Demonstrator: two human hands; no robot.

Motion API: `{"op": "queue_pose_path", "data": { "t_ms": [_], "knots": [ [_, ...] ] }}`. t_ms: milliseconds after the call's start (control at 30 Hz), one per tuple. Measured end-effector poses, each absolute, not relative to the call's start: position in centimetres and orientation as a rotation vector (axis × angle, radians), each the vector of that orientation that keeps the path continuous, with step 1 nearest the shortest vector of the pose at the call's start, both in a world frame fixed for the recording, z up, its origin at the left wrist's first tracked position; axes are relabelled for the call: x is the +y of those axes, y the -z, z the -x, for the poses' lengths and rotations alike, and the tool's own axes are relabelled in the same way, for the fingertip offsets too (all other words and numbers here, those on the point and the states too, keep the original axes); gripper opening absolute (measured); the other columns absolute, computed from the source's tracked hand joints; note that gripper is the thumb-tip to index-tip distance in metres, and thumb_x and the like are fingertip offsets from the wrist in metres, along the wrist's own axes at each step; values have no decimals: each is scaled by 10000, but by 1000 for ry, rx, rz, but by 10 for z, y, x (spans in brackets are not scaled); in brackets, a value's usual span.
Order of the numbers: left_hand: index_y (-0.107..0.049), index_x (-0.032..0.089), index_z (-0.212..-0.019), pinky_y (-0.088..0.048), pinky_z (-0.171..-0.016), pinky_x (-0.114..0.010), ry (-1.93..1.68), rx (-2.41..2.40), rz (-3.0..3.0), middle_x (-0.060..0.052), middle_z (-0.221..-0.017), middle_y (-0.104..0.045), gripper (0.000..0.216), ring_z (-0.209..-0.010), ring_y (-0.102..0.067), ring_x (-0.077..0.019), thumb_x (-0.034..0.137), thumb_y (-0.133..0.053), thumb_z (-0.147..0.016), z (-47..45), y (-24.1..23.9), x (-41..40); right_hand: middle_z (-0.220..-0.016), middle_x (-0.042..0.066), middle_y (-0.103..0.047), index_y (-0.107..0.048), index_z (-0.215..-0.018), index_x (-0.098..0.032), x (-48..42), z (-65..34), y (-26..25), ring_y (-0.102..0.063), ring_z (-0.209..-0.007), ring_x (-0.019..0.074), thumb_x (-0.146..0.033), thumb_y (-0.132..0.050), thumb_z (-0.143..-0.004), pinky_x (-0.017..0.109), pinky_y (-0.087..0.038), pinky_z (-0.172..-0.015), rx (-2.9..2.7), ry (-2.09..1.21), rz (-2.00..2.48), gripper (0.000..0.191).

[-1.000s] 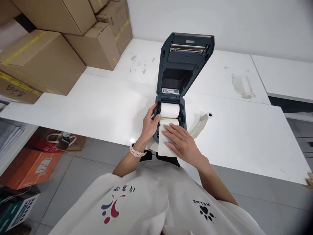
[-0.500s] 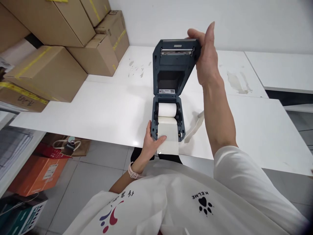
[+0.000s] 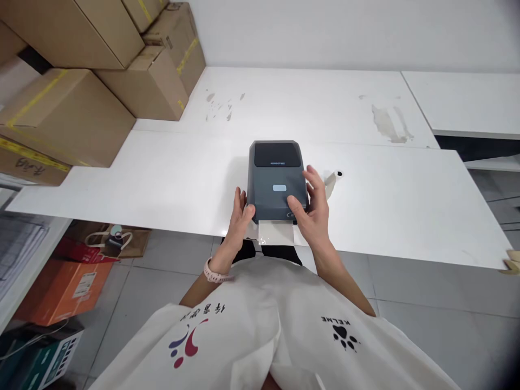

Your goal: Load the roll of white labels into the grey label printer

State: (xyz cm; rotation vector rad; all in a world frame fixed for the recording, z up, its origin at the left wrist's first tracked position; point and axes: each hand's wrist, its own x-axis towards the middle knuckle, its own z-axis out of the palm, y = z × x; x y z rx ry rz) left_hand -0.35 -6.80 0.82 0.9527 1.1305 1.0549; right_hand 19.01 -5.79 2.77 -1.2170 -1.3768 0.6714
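Observation:
A dark grey label printer [image 3: 278, 179] sits on the white table near its front edge, its lid down. From its front slot a strip of pale label paper [image 3: 276, 233] hangs out over the table edge. My left hand [image 3: 239, 219] grips the printer's left side, its thumb on the front left corner. On the right side, my right hand [image 3: 314, 208] presses its thumb on the lid's front right part, with the fingers curved along the flank. The paper roll inside is hidden by the lid.
Just right of the printer lies a small white roll with a loose strip [image 3: 333, 181]. Cardboard boxes [image 3: 81, 116] are stacked at the left of the white table [image 3: 182, 184]. An orange box [image 3: 65, 287] stands low at the left. Someone's fingertips [image 3: 512, 262] show at the right edge.
The printer's lid has swung down and closed over the paper roll. My right hand came down with it to the printer's right side; my left hand moved off the paper to the left side.

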Motion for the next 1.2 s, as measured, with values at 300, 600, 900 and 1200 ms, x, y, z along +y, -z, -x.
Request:
{"op": "queue_pose_path", "data": {
  "t_ms": [300, 600, 900, 1200],
  "knots": [
    [-208, 306, -1651, -332, -1292, -516, -1022, 1204, -940, -92, -1748, -263, 976, -1614, -255, -355, 573, -719, -863, -5, -19, -61, -1692, -24, -373, -323, -1598, -418, -64, -200, -22, -378, -1558, 263, -561, -745, -854, 504, -364, -1291, -946, -1443, 1314, 867],
    [-392, 283, -1562, -435, -1211, -549, -1193, 1126, -1092, -129, -1620, -465, 846, -1495, -451, -361, 648, -682, -855, -14, 14, -59, -1654, -2, -446, -392, -1570, -387, -60, -210, -12, -421, -1523, 316, -583, -789, -796, 576, -346, -1283, -945, -1542, 1314, 891],
    [-509, 268, -1420, -543, -1002, -419, -1270, 1292, -1240, -133, -1451, -586, 672, -1254, -613, -266, 615, -682, -871, -2, 25, -77, -1669, -23, -418, -360, -1591, -400, -65, -202, 2, -395, -1542, 295, -588, -743, -841, 549, -351, -1286, -937, -1445, 1269, 862],
    [-477, 210, -566, -401, -603, -310, -624, 1020, -1048, 43, -519, -370, 550, -528, -331, -99, 655, -547, -884, -9, 10, -111, -1648, -32, -453, -352, -1592, -417, -70, -198, 3, -420, -1525, 291, -594, -690, -877, 559, -328, -1293, -946, -1399, 1265, 811]
  ]
}}
